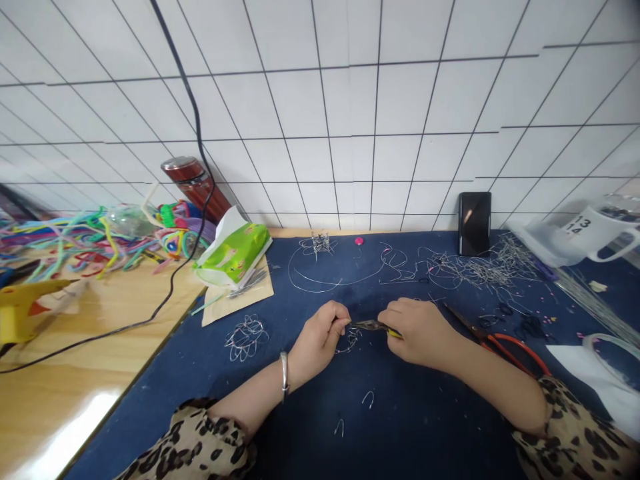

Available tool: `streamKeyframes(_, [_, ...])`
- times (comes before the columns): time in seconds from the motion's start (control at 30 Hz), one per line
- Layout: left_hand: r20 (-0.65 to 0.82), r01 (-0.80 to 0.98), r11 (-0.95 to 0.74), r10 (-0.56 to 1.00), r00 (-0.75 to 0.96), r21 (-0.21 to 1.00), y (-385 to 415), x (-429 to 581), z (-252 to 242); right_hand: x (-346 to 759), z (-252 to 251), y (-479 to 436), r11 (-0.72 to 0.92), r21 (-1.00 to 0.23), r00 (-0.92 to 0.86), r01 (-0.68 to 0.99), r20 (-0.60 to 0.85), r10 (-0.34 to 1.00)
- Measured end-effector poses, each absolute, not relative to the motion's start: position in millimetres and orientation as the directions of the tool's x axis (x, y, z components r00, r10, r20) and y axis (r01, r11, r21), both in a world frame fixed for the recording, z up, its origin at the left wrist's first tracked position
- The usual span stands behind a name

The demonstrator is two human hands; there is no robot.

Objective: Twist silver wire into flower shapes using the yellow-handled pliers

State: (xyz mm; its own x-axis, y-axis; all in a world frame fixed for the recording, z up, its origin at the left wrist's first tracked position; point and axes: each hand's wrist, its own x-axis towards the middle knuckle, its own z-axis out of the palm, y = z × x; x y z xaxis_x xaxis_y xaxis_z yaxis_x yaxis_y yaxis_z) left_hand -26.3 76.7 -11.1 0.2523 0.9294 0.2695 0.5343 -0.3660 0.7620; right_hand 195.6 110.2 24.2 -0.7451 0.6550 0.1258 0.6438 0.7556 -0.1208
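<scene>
My left hand (320, 340) is closed, thumb and forefinger pinching a small wire piece (349, 343) that hangs below the fingertips in a loose curl. From the right, my right hand (417, 333) is wrapped around yellow-handled pliers (370, 325), whose jaws point left and reach close to the left fingertips. Whether the jaws grip the wire is too small to tell. A flower-like wire coil (247, 338) lies to the left on the dark blue mat (300, 427). Two short bent wire bits (369, 399) rest in front of my hands.
Red-handled scissors or cutters (517, 352) lie beside my right forearm. Behind are a wire heap (480, 265), a black phone (475, 223) and a white mug (590, 230). A green tissue pack (235, 250), thermos (195, 187), glue gun (30, 307) and black cable (173, 287) are left.
</scene>
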Motion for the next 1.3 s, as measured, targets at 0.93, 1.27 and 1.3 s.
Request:
streamKeyframes(0.93, [0.251,0.759,-0.272,0.957,0.147,0.592,81.3,-27.7,-11.4,188.7,20.4,99.2,0.814,0.205,-0.827,0.543,0.298,0.477])
streamKeyframes(1.27, [0.260,0.622,-0.347,0.938,0.229,0.702,79.3,-26.9,-8.7,189.2,17.8,104.5,0.754,0.004,-0.732,0.657,0.241,0.637])
streamKeyframes(1.3, [0.266,0.617,-0.351,0.936,0.229,0.704,79.2,-26.8,-8.8,189.3,17.7,104.6,0.756,-0.007,-0.734,0.655,0.234,0.638])
